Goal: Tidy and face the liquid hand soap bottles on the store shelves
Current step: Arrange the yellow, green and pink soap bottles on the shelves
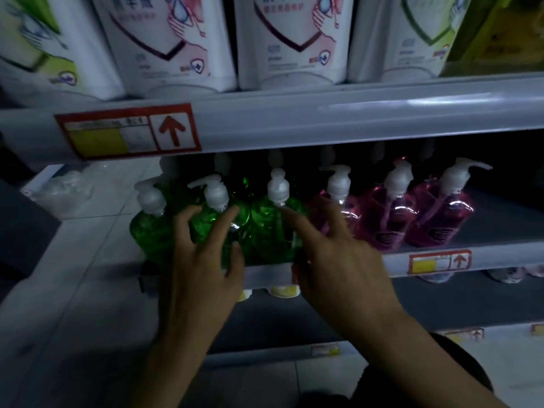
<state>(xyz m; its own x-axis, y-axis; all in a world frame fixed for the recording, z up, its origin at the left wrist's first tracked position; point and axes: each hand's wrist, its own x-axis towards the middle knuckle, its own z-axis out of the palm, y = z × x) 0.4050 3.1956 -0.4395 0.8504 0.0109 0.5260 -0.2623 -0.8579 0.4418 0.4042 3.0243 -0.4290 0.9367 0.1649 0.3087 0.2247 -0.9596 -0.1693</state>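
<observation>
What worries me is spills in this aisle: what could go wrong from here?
1. The green bottles stand packed together at the shelf edge. Turning one with the left hand might tip a neighbour forward and off.
2. The right hand reaches close under a pump. A fingertip could snag it and squirt soap.

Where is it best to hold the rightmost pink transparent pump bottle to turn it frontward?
Probably around the wide body of the rightmost pink transparent pump bottle, coming from the front and its free right side; another pink bottle stands close on its left, and its white pump nozzle points rightward.
</observation>
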